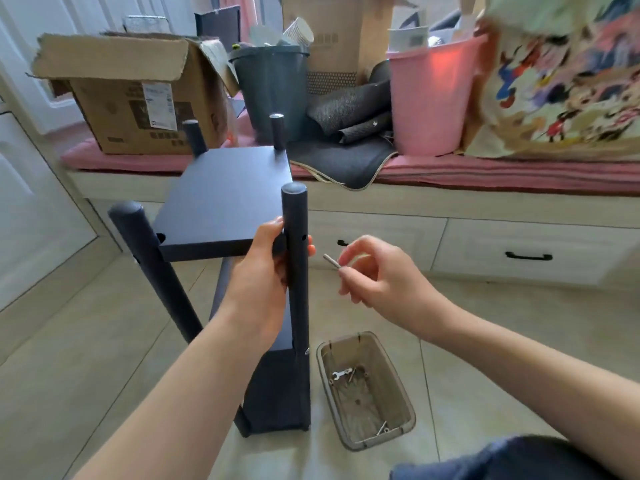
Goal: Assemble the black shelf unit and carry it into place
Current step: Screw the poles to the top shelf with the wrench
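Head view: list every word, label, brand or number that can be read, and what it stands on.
None can be read.
White shipping label on the brown cardboard box: print too blurred.
Dark printed panel around that label: too blurred.
White printed sheet above the pink plastic bin: too small.

Pretty clearly someone's home, a bedroom or living room. There's a window seat with a pink cushion [485,171] and built-in drawers [526,252] underneath, tile floor [86,334], open cardboard boxes [138,98], a pink bin [429,102], a dark bin [270,95] and a cartoon-print bag [561,91] piled along it.
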`<move>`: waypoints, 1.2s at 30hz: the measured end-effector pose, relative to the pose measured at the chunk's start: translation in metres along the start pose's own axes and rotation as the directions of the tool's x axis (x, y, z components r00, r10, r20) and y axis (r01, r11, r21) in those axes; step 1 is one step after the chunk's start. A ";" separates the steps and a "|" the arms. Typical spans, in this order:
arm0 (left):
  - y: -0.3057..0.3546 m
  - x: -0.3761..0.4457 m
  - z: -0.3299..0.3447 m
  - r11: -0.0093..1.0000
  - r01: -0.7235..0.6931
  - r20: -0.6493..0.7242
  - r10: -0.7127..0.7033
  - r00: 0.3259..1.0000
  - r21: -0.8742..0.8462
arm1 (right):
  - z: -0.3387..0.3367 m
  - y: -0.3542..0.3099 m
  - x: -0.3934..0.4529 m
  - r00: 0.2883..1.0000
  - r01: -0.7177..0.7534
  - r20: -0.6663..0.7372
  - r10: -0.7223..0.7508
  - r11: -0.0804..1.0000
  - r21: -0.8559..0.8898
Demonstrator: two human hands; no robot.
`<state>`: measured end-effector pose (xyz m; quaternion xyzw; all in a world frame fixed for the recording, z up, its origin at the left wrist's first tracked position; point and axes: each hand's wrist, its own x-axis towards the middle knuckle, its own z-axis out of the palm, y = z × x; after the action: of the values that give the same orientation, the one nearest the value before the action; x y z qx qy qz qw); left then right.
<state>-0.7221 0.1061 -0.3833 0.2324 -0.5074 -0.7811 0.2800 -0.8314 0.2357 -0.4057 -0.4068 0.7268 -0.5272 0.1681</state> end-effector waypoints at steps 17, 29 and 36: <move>0.011 -0.012 -0.025 0.998 0.043 0.051 -0.041 0.998 -0.050 | 0.014 -0.047 -0.022 0.967 0.240 -0.146 -0.211 0.945 0.222; 0.009 -0.011 -0.025 0.995 0.022 0.069 -0.015 0.998 -0.102 | 0.022 -0.046 -0.017 0.970 0.225 -0.158 -0.187 0.935 0.275; 0.007 -0.014 -0.023 0.997 0.002 0.048 0.002 0.999 -0.073 | 0.023 -0.045 -0.011 0.964 0.240 -0.172 -0.202 0.940 0.241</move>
<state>-0.6959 0.0978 -0.3840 0.2031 -0.4854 -0.8044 0.2758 -0.7904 0.2244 -0.3765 -0.4211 0.6113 -0.6616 0.1064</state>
